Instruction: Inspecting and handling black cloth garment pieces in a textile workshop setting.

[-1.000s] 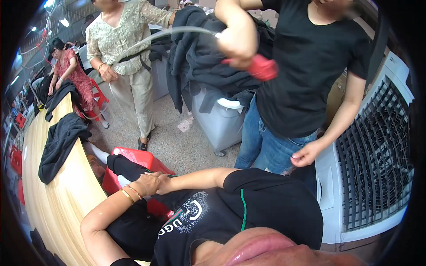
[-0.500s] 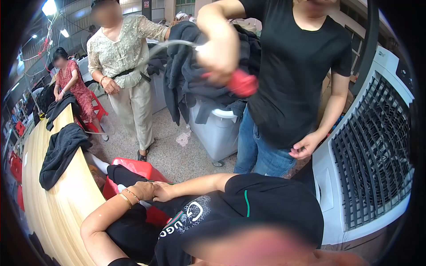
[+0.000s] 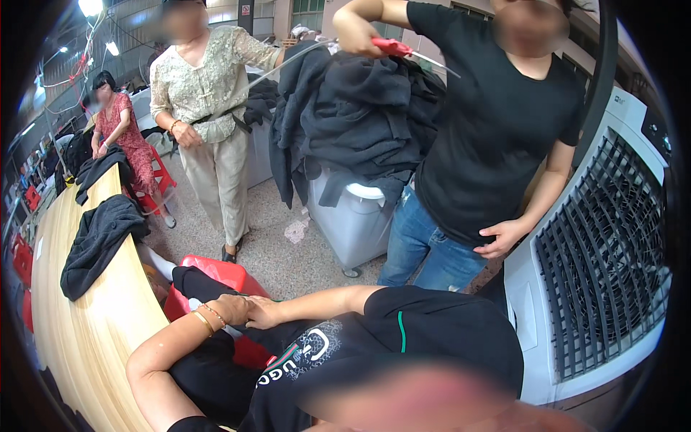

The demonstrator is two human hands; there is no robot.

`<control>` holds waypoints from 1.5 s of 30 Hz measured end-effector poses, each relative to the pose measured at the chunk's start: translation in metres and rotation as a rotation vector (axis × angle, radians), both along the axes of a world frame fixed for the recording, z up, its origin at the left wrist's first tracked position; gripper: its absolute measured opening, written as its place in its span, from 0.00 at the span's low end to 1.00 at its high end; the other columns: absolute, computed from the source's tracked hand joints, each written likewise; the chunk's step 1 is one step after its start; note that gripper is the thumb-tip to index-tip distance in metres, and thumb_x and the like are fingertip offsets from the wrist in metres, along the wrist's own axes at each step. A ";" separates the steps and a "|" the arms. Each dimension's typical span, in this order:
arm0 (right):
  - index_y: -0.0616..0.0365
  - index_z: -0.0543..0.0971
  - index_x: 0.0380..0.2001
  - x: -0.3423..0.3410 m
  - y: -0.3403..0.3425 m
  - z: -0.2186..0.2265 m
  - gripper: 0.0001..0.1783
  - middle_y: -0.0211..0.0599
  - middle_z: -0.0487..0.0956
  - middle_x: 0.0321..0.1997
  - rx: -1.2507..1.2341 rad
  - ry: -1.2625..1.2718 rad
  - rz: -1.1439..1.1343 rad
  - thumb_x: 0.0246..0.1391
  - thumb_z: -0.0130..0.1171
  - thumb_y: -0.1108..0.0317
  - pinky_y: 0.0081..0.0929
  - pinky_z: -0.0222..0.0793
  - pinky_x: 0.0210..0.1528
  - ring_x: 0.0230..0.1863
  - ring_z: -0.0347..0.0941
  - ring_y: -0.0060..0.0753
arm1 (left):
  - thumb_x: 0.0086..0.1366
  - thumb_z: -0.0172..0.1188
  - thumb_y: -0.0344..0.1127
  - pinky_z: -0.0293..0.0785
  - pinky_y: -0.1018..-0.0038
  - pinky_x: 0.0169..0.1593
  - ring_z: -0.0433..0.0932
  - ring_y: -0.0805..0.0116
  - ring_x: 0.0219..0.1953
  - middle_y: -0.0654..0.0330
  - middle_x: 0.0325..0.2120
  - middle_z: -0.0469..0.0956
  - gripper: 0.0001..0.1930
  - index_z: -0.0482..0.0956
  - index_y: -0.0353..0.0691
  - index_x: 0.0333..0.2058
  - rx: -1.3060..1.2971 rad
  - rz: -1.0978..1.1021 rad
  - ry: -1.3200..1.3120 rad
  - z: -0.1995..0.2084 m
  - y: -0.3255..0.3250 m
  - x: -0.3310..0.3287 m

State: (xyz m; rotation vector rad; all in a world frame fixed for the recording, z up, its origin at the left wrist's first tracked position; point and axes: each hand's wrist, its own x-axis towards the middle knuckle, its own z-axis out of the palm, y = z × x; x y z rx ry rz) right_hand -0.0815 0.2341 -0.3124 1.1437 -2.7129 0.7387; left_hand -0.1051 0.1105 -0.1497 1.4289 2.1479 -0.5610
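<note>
Charcoal garment [image 3: 104, 241] drapes the bench [image 3: 86, 345]; at the bench's right, left hand [image 3: 232, 309] and right hand [image 3: 267, 312] press together, any pinch unclear. Farther right, a co-worker [image 3: 500, 129] has raised a red-handled tool [image 3: 392, 47], leaving the garment untouched.

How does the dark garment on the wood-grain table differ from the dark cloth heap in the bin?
The dark garment lies low on the wood-grain table; the dark cloth heap rises well above the grey bin.
The garment is a small bundle, while the heap is far bulkier.
The garment lies near the table's edge; the heap spills over the bin's rim.
Both are dark grey and crumpled.
</note>
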 end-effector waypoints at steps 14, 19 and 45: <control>0.44 0.77 0.49 0.010 -0.002 0.017 0.24 0.44 0.64 0.64 0.118 -0.133 -0.128 0.51 0.54 0.49 0.44 0.48 0.69 0.69 0.50 0.51 | 0.61 0.53 0.46 0.74 0.61 0.49 0.78 0.51 0.46 0.47 0.44 0.77 0.23 0.72 0.35 0.48 0.095 0.034 -0.016 -0.007 -0.007 -0.007; 0.43 0.75 0.51 0.010 -0.005 0.018 0.24 0.39 0.64 0.64 0.103 -0.161 -0.117 0.53 0.54 0.49 0.44 0.46 0.69 0.70 0.47 0.49 | 0.57 0.59 0.40 0.72 0.61 0.53 0.75 0.50 0.50 0.46 0.48 0.75 0.27 0.66 0.43 0.55 0.101 0.102 -0.087 0.000 -0.011 -0.004; 0.43 0.63 0.63 0.008 -0.007 0.005 0.36 0.38 0.52 0.71 0.106 -0.102 -0.109 0.51 0.57 0.49 0.45 0.47 0.69 0.71 0.46 0.49 | 0.56 0.61 0.41 0.74 0.62 0.50 0.77 0.51 0.47 0.45 0.45 0.77 0.27 0.65 0.39 0.53 0.038 0.085 0.007 0.002 -0.007 0.006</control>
